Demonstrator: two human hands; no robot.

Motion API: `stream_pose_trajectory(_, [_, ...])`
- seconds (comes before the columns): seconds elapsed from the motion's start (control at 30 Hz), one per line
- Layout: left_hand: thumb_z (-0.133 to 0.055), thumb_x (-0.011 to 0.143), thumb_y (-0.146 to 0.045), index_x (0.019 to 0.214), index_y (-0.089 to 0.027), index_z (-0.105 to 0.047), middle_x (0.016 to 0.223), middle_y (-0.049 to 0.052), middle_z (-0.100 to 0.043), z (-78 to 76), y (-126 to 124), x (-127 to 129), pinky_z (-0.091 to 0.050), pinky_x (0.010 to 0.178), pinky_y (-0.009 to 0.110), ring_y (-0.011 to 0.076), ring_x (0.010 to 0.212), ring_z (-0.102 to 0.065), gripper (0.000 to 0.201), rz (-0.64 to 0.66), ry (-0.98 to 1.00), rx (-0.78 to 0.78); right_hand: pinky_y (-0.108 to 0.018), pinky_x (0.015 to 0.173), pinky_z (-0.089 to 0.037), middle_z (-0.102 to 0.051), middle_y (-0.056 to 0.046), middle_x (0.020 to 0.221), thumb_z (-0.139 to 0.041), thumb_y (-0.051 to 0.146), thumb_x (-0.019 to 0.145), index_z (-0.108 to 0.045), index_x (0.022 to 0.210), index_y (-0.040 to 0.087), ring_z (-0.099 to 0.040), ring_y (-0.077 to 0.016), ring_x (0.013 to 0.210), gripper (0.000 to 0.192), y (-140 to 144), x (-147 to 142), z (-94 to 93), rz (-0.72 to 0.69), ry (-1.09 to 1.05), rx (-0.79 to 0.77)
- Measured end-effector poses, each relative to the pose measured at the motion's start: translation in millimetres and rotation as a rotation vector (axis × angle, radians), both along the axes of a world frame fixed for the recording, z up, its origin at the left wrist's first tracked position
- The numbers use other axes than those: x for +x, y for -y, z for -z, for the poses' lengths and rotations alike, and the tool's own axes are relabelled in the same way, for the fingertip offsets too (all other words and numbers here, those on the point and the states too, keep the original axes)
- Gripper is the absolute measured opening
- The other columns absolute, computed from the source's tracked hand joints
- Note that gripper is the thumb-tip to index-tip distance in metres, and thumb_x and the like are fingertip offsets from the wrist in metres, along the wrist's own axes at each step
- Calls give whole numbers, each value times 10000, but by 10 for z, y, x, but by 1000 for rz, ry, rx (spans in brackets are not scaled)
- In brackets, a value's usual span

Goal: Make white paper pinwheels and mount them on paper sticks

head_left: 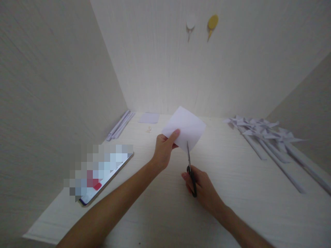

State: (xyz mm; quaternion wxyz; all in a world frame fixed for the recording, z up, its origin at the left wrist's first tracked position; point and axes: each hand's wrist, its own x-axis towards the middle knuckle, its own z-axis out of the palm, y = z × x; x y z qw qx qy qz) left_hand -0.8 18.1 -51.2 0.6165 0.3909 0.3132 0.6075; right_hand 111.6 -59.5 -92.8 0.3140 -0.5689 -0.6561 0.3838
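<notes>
My left hand (163,148) pinches the left corner of a white square sheet of paper (186,128), held up above the light wooden table (232,193) with one corner pointing down. My right hand (202,185) grips black-handled scissors (190,170). The blades point up and meet the sheet's lower edge near its bottom corner.
A tablet (103,175) lies at the left. White paper sticks (121,124) lie along the left wall, with a flat sheet (149,117) and a small clip (148,129) nearby. Several white paper pinwheels on sticks (266,137) lie at the right. Two hooks (201,23) hang on the back wall.
</notes>
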Motion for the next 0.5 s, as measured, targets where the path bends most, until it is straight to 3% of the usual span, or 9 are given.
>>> stream_pose_trajectory(0.5, [-623, 626, -343, 821, -107, -628, 740, 62, -653, -1, 1, 9, -488, 596, 274, 152, 657, -598, 306, -11, -14, -12, -229, 412, -279, -430, 30, 427, -395, 494, 764, -358, 560, 201, -368, -95, 415, 359, -10, -2, 22, 7, 27, 13])
